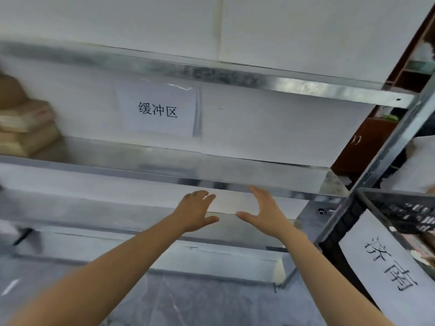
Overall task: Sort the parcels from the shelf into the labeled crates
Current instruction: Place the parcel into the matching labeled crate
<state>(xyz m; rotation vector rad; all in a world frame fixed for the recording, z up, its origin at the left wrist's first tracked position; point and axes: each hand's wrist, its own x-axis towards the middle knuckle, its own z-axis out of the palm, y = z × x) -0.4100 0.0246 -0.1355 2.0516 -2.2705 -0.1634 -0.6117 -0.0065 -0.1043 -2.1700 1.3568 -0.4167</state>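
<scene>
Both hands are empty. The left hand (pixel 196 211) and the right hand (pixel 263 210) hang below the wall sign (pixel 157 109), fingers spread and palms turned toward each other, just in front of the front lip of the shelf (pixel 164 165).

The parcels (pixel 26 128), a stack of tan and cream packets, lie on the shelf well to the left of the sign, against the wall and well apart from either hand. The step in hand looks like a reach for the next parcel. To do it well, I would swing both arms left of the sign and take the top packet with a hand on each side, so the ones under it do not slide. I would read its address before turning away.

The black crate (pixel 400 208) sits down and to the right of the sign, beyond the shelf upright. A paper label (pixel 388 262) hangs on its near wall (it reads 济南). Something pale and brownish lies inside, too blurred to name.
</scene>
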